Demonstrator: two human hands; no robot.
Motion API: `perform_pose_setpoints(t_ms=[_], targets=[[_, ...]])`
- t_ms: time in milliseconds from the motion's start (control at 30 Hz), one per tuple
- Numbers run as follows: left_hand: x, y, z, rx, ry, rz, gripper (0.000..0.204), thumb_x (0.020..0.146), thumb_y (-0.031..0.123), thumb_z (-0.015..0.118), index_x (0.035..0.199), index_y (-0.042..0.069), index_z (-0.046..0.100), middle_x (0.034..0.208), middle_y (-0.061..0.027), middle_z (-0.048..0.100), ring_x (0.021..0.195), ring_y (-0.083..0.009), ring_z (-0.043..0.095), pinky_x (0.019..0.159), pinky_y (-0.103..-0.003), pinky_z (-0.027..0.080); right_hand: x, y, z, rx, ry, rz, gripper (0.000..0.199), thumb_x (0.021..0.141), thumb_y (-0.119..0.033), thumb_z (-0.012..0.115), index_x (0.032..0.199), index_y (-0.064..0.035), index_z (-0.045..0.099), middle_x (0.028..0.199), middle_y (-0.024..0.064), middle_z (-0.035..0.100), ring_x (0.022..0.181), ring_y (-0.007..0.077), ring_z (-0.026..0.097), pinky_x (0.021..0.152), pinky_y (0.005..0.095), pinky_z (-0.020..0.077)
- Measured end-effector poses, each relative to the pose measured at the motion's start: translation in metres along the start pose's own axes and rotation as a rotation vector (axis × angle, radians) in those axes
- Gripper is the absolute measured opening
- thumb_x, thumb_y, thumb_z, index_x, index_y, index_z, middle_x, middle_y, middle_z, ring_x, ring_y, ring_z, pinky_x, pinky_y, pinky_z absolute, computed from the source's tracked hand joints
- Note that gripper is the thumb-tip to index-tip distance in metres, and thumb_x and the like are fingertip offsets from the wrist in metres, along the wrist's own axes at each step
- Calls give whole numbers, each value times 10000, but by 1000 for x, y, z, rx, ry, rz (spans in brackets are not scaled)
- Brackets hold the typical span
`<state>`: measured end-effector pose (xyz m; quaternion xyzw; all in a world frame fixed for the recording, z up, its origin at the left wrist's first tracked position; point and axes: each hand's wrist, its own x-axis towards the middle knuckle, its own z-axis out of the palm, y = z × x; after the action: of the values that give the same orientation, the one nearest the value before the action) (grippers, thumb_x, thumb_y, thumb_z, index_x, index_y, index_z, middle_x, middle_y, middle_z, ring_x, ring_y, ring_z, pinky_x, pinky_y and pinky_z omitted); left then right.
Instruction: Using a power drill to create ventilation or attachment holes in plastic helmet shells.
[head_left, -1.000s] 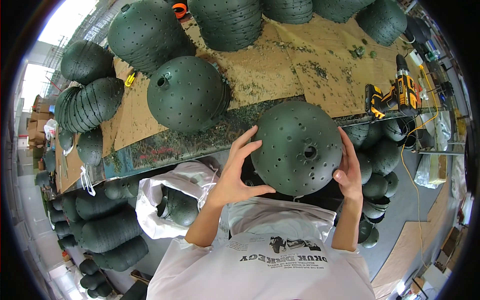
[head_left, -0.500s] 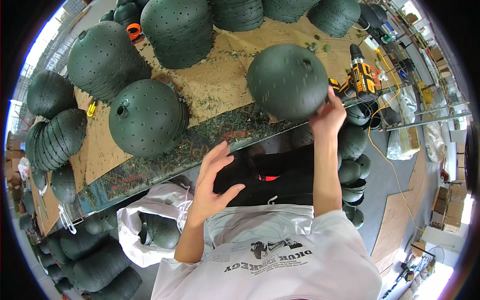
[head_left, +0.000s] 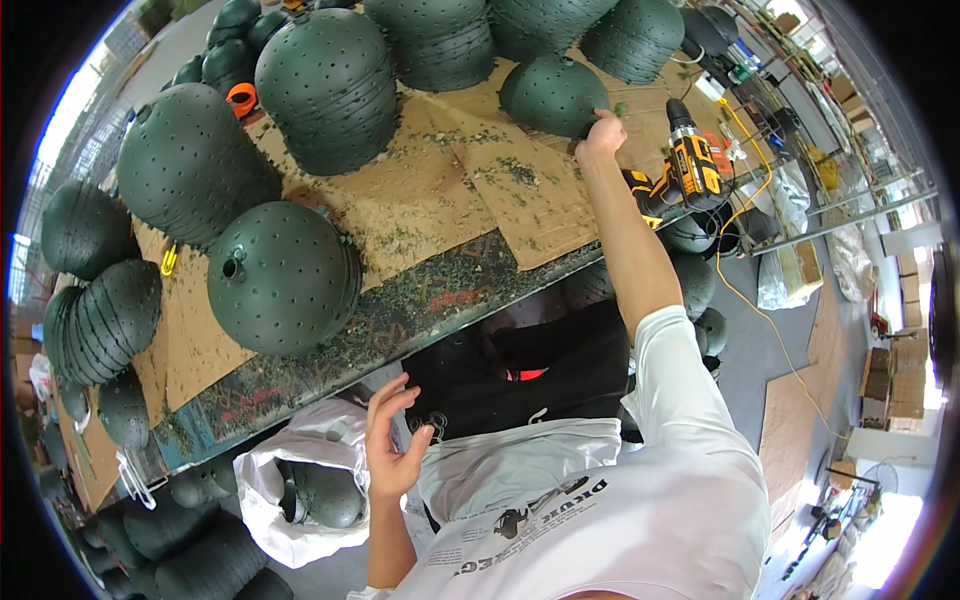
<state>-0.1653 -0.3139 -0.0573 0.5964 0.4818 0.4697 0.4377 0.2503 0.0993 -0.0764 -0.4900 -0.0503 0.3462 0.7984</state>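
Across table (head_left: 425, 308); dome (head_left: 553, 95) moved farther out; right fingers (head_left: 604, 127) pinching rim (head_left: 566, 131); left fingers (head_left: 381, 404) spread.

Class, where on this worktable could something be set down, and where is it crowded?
The widest patch is littered cardboard, between the near dome stack and the right forearm, in front of the dome at the right hand. Crowded: the far row of stacks, and the left end's nested domes.

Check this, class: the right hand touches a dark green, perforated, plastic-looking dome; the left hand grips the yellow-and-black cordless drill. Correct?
The head view shows the left hand empty, away from the drill; the right hand does touch the dome.
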Motion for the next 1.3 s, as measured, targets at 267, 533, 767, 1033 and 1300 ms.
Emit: perform_pose_setpoints(t_ms=[267,533,767,1033,1300], targets=[[12,-10,9,16,-98,32,428,913,124,726,1303,-12,615,1462,-217,508,1252,-298,610,1060,-402,473,-8,-44,2,285,-180,124,361,915,-156,545,1244,-9,525,1343,157,545,1124,338,562,1022,567,433],[29,-7,15,-34,-115,92,423,932,190,733,1296,9,613,1456,-215,522,1251,-297,607,1050,-406,474,-69,41,-58,1,-83,124,341,846,-109,595,1173,-15,579,1248,146,556,1112,299,527,1031,477,405],[17,-11,10,-31,-73,28,430,936,207,729,1300,13,605,1458,-209,524,1229,-282,620,1047,-400,472,-36,5,-27,53,68,92,501,867,-94,573,1341,13,450,1386,175,475,1175,321,506,1024,535,405],[10,-3,21,-92,-80,-39,390,888,80,713,1263,17,630,1447,-209,532,1280,-308,570,1053,-401,478,15,-15,-6,-341,116,117,687,942,-229,592,1503,33,295,1559,292,389,1347,408,498,1094,532,424],[14,-9,19,-81,-76,-54,393,889,74,710,1268,18,622,1455,-210,529,1269,-301,575,1048,-402,480,-39,-7,-15,-941,-246,-196,706,899,-260,680,1463,98,450,1477,376,431,1339,469,509,1113,456,455]])
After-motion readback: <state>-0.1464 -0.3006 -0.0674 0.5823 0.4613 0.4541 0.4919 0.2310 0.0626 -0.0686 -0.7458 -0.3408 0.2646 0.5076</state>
